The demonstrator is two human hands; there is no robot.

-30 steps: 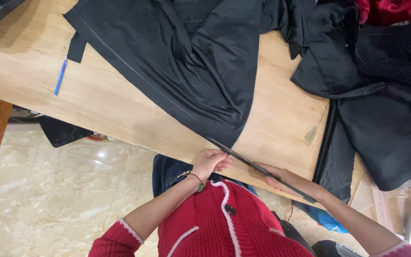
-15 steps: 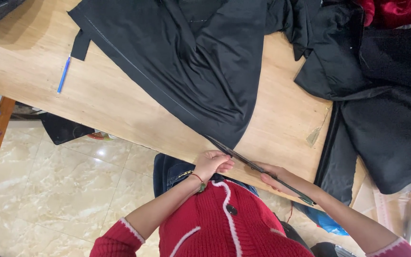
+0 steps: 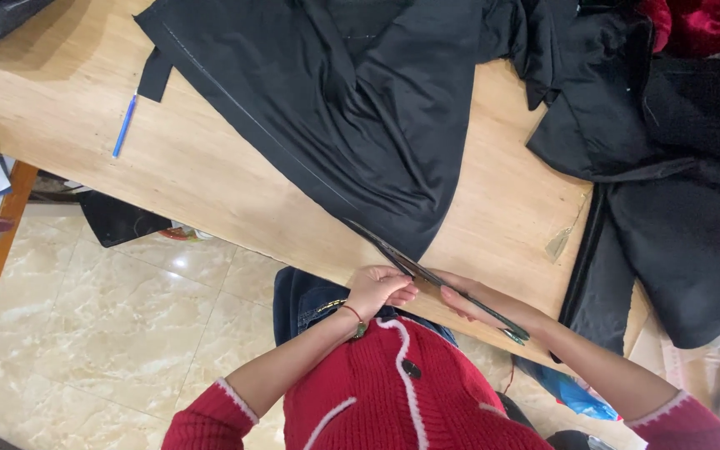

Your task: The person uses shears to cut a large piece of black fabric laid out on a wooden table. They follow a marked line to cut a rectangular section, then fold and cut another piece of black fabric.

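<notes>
A large black fabric piece (image 3: 360, 125) is spread across the pale wooden table (image 3: 210, 183). Long dark-bladed scissors (image 3: 439, 279) are gripped by the right hand (image 3: 481, 304) at the near table edge, the cloth corner pinched by the left hand (image 3: 377, 287) (just beside the blades). A slim blue pen (image 3: 124, 126) is seen well apart.

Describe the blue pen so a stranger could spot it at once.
Start at the wooden table and find the large black fabric spread across it. Left of that fabric, on bare wood near the table's left end, lies the blue pen. It is the only slim, bright blue stick there, apart from the cloth and far from both hands.
</notes>
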